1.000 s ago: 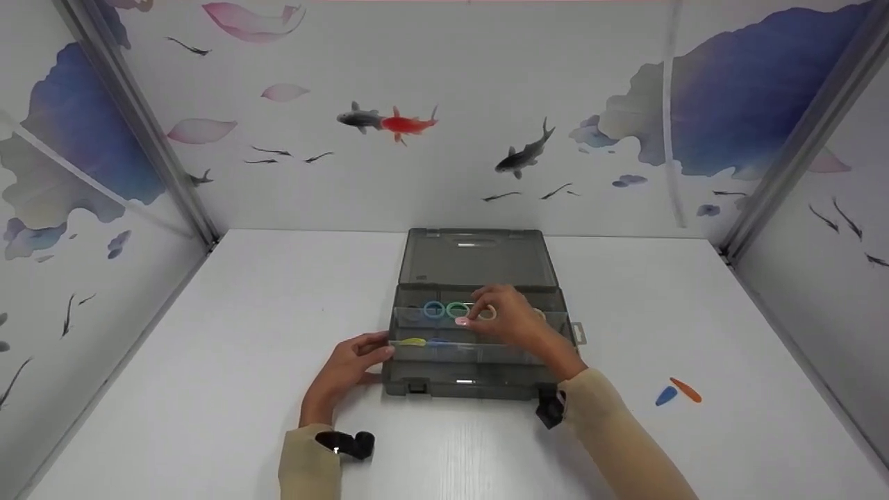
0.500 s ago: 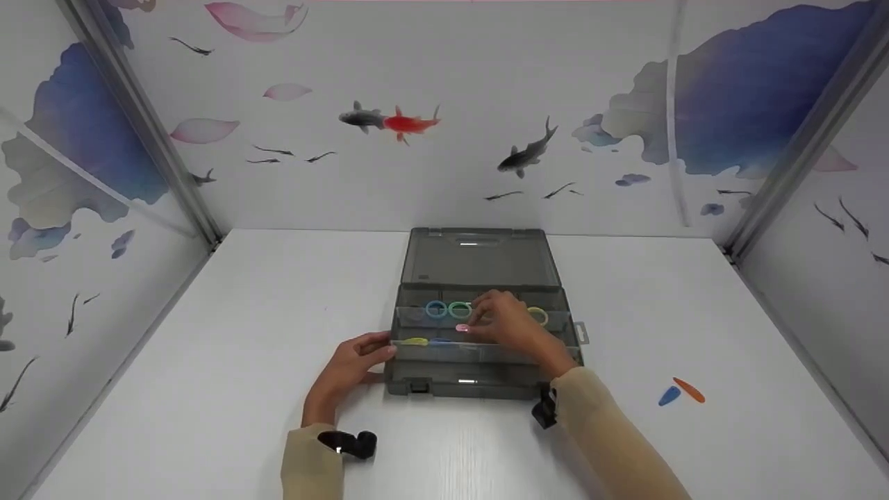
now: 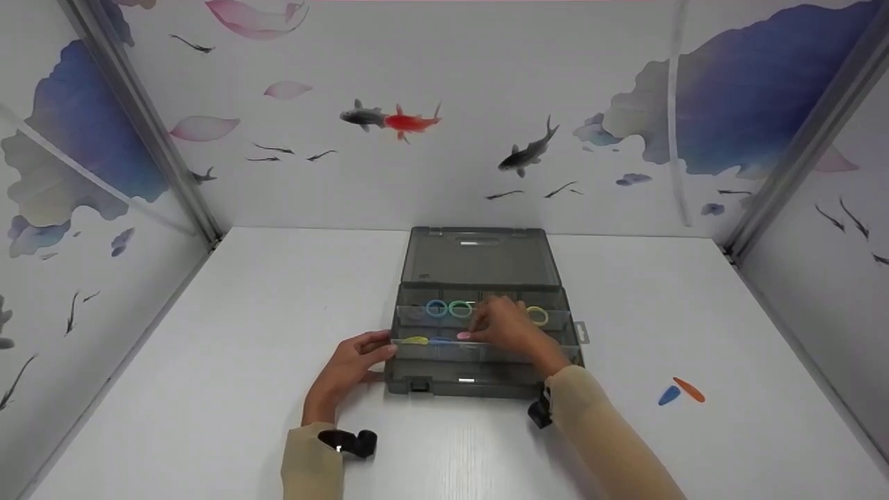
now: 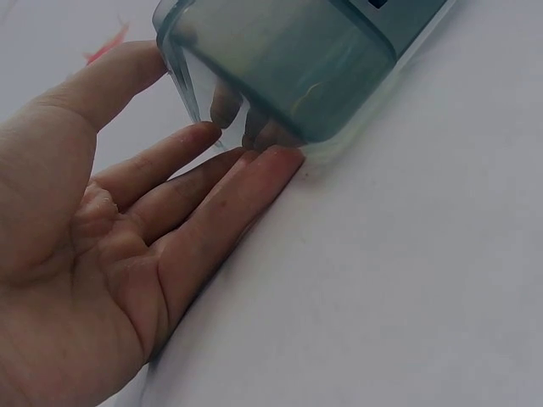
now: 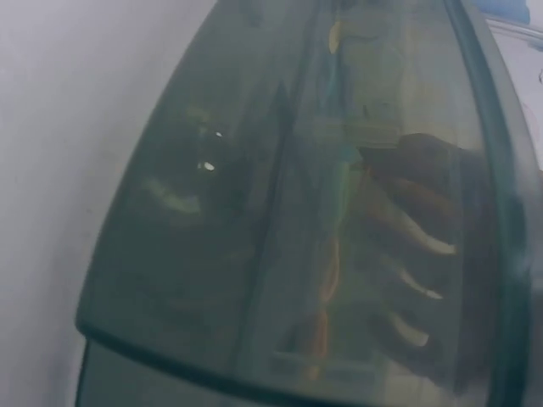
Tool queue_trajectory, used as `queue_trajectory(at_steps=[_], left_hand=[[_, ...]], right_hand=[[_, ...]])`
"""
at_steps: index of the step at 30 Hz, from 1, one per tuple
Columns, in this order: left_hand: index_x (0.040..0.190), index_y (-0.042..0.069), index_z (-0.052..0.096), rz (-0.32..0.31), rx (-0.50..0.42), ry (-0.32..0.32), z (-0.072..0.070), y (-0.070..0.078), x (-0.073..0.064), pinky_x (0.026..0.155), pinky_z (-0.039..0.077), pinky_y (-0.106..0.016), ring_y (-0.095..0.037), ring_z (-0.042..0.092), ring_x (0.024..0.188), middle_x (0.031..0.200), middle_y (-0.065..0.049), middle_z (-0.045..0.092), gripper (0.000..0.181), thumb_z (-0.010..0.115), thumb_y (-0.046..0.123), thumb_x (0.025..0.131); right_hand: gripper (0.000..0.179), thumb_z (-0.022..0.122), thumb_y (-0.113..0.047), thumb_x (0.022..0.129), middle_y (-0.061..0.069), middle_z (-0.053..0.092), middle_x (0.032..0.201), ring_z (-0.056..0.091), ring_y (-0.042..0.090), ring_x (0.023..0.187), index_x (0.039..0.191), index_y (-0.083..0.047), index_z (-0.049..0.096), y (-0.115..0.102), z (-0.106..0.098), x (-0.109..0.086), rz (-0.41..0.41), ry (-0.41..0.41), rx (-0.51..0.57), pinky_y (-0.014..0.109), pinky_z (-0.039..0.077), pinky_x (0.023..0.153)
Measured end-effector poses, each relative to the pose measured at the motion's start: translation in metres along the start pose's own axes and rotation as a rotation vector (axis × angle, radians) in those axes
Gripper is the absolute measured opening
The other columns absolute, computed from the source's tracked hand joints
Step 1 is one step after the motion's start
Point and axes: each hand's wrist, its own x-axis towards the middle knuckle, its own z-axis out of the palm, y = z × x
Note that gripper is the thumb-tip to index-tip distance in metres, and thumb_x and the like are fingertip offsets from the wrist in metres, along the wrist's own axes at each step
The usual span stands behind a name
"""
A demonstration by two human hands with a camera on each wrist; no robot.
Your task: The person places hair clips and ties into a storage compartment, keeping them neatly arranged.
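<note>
In the head view, a smoky grey divided storage box (image 3: pixel 486 387) lies with its lid (image 3: pixel 483 255) folded back. My left hand (image 3: pixel 351 361) rests against its left side; in the left wrist view, the nearly straight fingers (image 4: pixel 225 199) touch the wall. My right hand (image 3: pixel 510 326) is over the middle row, pinching a small pink hair clip (image 3: pixel 464 335) between fingertips and thumb. A yellow hair clip (image 3: pixel 415 341) and a blue one (image 3: pixel 440 341) lie left of it in that row. Seen through the box wall, the right hand (image 5: pixel 407 229) is blurred.
Blue (image 3: pixel 437 308), green (image 3: pixel 460 309) and yellow rings (image 3: pixel 537 316), like hair ties, stand in the back row. A blue clip (image 3: pixel 669 396) and an orange clip (image 3: pixel 689 389) lie on the white table to the right. Printed walls enclose the table.
My right hand has moved down and toward the front of the box, bringing the pink hair clip into line with the yellow and blue clips. The left hand has stayed against the box.
</note>
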Motion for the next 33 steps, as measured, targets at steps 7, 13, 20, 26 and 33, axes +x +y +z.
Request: queue_trajectory(at_steps=[7, 13, 20, 26, 33], left_hand=[[0.146, 0.007, 0.051, 0.005, -0.004, -0.005, -0.001, 0.0, -0.001, 0.098, 0.056, -0.045, -0.031, 0.054, 0.134, 0.148, -0.018, 0.053, 0.066, 0.074, 0.037, 0.091], [0.146, 0.004, 0.05, 0.015, 0.014, -0.009, 0.0, 0.0, 0.0, 0.096, 0.057, -0.044, -0.033, 0.055, 0.133, 0.148, -0.02, 0.053, 0.067, 0.073, 0.038, 0.092], [0.146, 0.004, 0.05, 0.014, 0.004, -0.016, 0.0, 0.0, 0.002, 0.097, 0.056, -0.045, -0.033, 0.054, 0.133, 0.147, -0.02, 0.053, 0.066, 0.073, 0.037, 0.092], [0.145, 0.004, 0.051, 0.022, 0.022, -0.006, 0.0, 0.0, 0.0, 0.097, 0.056, -0.045, -0.034, 0.055, 0.133, 0.146, -0.021, 0.054, 0.067, 0.072, 0.038, 0.092], [0.145, 0.005, 0.051, 0.015, 0.015, -0.003, -0.001, 0.0, -0.001, 0.097, 0.056, -0.044, -0.033, 0.055, 0.133, 0.147, -0.019, 0.054, 0.066, 0.073, 0.037, 0.092]], right_hand=[[0.015, 0.082, -0.03, 0.083, -0.001, 0.071, 0.091, 0.059, 0.024, 0.096, 0.077, -0.017, 0.078, -0.002, 0.002, -0.001, 0.033, 0.006, -0.012, 0.055, 0.035, 0.1], [0.015, 0.084, -0.029, 0.081, -0.003, 0.072, 0.08, 0.056, 0.021, 0.089, 0.076, -0.016, 0.079, -0.004, 0.002, 0.001, 0.044, 0.006, -0.04, 0.05, 0.036, 0.093], [0.013, 0.086, -0.026, 0.079, 0.0, 0.075, 0.092, 0.057, 0.028, 0.102, 0.082, -0.015, 0.08, -0.004, -0.001, -0.001, 0.028, 0.008, -0.037, 0.056, 0.036, 0.1], [0.018, 0.083, -0.02, 0.083, 0.008, 0.068, 0.121, 0.051, 0.036, 0.123, 0.096, -0.009, 0.079, -0.006, -0.012, -0.009, -0.02, 0.0, 0.068, 0.068, 0.025, 0.111], [0.015, 0.079, -0.012, 0.085, 0.014, 0.064, 0.13, 0.052, 0.039, 0.129, 0.1, -0.011, 0.078, -0.01, -0.028, -0.027, -0.09, 0.035, 0.141, 0.066, 0.034, 0.11]])
